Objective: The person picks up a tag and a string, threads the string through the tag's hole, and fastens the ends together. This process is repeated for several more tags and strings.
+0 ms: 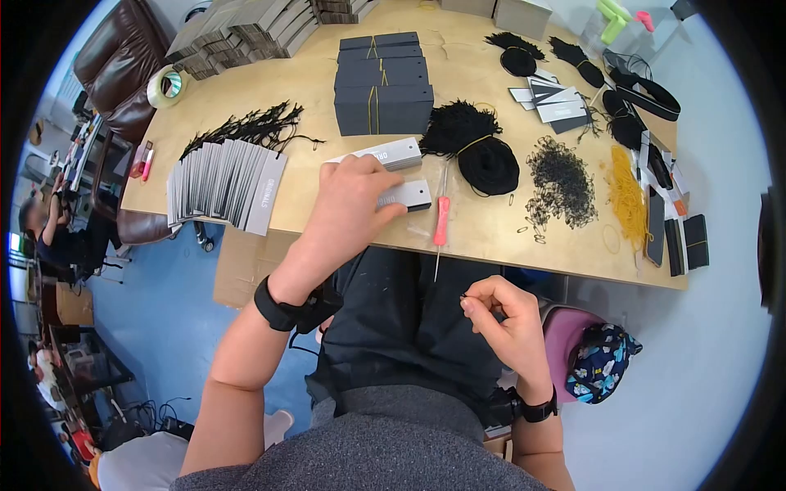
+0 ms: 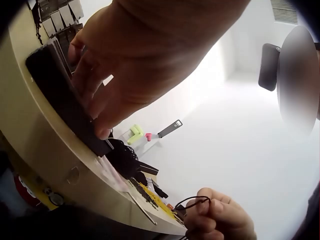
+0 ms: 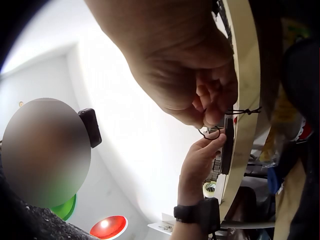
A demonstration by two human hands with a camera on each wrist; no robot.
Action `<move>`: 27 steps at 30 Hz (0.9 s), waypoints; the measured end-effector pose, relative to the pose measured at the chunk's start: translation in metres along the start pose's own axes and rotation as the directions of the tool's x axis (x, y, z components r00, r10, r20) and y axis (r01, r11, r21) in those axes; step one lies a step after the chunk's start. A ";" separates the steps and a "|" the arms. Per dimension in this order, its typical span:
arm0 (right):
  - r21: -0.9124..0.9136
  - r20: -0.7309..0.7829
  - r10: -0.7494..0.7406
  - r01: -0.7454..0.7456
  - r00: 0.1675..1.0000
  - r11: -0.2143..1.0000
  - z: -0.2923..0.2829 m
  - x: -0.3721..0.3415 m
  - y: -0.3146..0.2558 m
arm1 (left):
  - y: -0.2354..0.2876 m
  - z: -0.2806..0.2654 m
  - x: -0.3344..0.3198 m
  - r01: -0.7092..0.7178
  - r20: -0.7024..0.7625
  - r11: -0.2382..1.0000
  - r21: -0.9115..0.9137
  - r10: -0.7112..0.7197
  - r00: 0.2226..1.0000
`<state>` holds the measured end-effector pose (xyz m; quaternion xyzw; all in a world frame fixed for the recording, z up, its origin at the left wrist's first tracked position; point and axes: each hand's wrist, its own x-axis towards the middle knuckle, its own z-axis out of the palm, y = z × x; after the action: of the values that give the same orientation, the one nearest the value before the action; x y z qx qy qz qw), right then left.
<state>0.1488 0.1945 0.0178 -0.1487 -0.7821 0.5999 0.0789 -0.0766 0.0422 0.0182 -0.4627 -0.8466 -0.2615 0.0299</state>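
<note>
Pink-handled tool [image 1: 442, 221] beside grey tags [image 1: 417, 195]

Pale table [image 1: 483, 229] bearing, left to right: fanned white tags [image 1: 264, 196], banded dark stacks [image 1: 383, 114], grey tag stacks [image 1: 403, 153], a red-handled tool [image 1: 442, 221] overhanging the edge, a black cord bundle [image 1: 489, 170], dark loops [image 1: 563, 184] and yellow bands [image 1: 626, 195].

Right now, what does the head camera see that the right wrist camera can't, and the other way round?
Only the head view shows the pile of little dark pins and printing on the fanned tags.
Only the right wrist view shows a red round shape and a green shape.
Both show the left hand, right hand, tape roll and table.
</note>
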 end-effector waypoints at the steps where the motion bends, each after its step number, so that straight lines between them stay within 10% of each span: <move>1: 0.015 -0.001 -0.001 0.001 1.000 1.000 0.001 0.000 0.001 | -0.002 0.004 -0.001 0.000 -0.001 1.000 -0.001 0.000 1.000; 16: 0.023 -0.019 -0.001 0.001 1.000 1.000 0.001 -0.008 0.004 | 0.018 -0.004 -0.013 -0.064 -0.155 0.998 -0.011 0.062 0.986; 27: 0.025 -0.039 0.016 -0.015 0.999 1.000 -0.002 -0.009 0.007 | 0.038 0.039 -0.091 -0.017 -0.073 0.882 -0.471 -0.020 0.997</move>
<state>0.1588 0.1948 0.0122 -0.1657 -0.7718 0.6070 0.0915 0.0130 0.0068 -0.0263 -0.4450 -0.7564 -0.4766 -0.0514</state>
